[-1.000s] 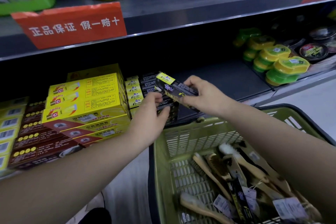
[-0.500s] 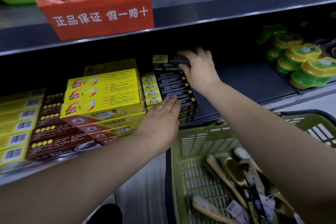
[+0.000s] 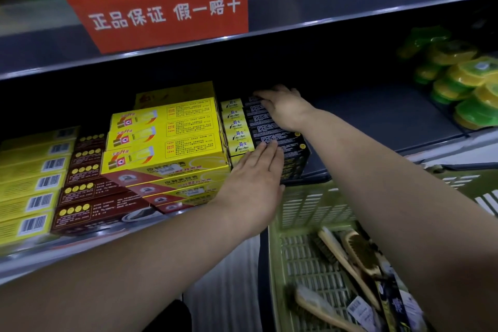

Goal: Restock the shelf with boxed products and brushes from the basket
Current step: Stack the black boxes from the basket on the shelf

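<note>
— As counted along the top layer, black boxes (image 3: 272, 137)?
— Five, side by side, yellow end panels facing left. More layers beneath, number unclear. Location: middle shelf (image 3: 377, 116), touching the yellow boxes (image 3: 167, 140) on their left.

— Yellow boxes?
— Three across the top, one more behind. Lower layers with red-and-yellow fronts, four edges showing.

— Further left?
— Brown boxes (image 3: 86, 197), five rows of gold dots. Yellow barcode boxes (image 3: 35, 183), at least five, blurred at the edge.

— Hands?
— Two. Left hand (image 3: 253, 178): flat, fingers straight and together, pressed against the front of the black stack, closed on nothing. Right hand (image 3: 283, 108): palm down, fingers extended, lying on the rearmost black boxes, not wrapped round any.

— Basket (image 3: 310, 210)?
— One, green, slatted, just below the shelf edge, right of centre. Inside: wooden brushes (image 3: 347, 259), at least three, lying loose and crossed; one long black box (image 3: 393, 302); white tags, two or three, too blurred to read.

— Elsewhere?
— One red sign (image 3: 164, 11) with white characters on the upper shelf lip. Green-and-yellow round tins (image 3: 469, 75), stacked at far right, well apart from the black boxes; count uncertain.
</note>
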Action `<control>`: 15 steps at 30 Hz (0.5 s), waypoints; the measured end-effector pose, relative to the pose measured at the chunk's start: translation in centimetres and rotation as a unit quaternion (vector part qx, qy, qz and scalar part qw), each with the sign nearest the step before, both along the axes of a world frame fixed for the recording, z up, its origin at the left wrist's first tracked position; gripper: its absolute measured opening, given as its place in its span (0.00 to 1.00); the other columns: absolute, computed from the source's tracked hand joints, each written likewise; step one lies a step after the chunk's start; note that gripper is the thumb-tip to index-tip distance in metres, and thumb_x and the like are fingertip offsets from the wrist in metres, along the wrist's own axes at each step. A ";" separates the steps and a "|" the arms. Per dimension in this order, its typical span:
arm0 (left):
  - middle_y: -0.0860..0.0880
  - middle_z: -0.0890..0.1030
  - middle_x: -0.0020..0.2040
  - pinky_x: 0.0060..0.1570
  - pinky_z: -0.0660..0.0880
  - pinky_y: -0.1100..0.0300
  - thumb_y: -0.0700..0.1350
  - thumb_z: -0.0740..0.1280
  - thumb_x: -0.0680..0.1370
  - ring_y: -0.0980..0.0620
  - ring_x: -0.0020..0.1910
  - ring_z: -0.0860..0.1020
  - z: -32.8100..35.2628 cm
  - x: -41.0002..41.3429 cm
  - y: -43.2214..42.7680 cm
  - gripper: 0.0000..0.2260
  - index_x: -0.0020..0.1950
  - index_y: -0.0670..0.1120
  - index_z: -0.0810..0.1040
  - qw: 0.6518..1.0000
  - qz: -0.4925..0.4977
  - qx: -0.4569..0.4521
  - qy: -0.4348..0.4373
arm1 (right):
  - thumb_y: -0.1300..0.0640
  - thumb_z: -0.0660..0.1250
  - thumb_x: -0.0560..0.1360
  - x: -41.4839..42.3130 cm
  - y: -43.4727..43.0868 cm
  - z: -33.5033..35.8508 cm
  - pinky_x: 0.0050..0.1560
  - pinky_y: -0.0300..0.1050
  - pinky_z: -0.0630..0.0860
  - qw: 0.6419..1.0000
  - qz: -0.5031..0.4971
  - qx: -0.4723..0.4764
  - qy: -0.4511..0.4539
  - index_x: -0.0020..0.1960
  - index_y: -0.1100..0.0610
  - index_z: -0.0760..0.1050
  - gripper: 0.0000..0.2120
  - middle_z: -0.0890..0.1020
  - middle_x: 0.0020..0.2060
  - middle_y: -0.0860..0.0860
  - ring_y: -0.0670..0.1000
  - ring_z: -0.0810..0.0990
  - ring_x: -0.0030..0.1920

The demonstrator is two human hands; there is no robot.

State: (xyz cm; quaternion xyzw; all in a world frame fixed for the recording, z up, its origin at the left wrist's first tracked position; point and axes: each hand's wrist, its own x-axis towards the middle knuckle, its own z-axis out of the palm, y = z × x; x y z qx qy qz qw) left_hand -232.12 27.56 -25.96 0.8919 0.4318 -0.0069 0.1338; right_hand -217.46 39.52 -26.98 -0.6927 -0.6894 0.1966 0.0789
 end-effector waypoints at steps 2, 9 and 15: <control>0.48 0.43 0.78 0.66 0.35 0.62 0.50 0.53 0.81 0.51 0.76 0.42 0.0 0.2 -0.1 0.29 0.77 0.45 0.42 1.000 0.005 -0.004 -0.011 | 0.52 0.50 0.82 0.1 -0.4 -0.1 0.69 0.52 0.58 1.000 -0.001 0.005 0.027 0.75 0.47 0.56 0.21 0.58 0.75 0.55 0.61 0.58 0.72; 0.49 0.51 0.77 0.72 0.45 0.59 0.50 0.57 0.80 0.51 0.75 0.49 0.7 0.4 -0.3 0.27 0.76 0.46 0.52 0.996 0.033 -0.023 -0.079 | 0.60 0.57 0.80 3.5 -7.1 2.0 0.68 0.44 0.64 0.979 -0.026 0.046 0.199 0.74 0.54 0.58 0.22 0.64 0.71 0.55 0.52 0.65 0.69; 0.53 0.60 0.74 0.67 0.50 0.66 0.48 0.57 0.80 0.54 0.72 0.57 2.0 2.8 -2.2 0.22 0.73 0.50 0.59 0.987 -0.039 -0.054 -0.144 | 0.62 0.63 0.77 7.5 -19.0 2.6 0.50 0.28 0.68 0.986 0.001 0.019 0.168 0.58 0.48 0.72 0.13 0.74 0.52 0.42 0.39 0.74 0.50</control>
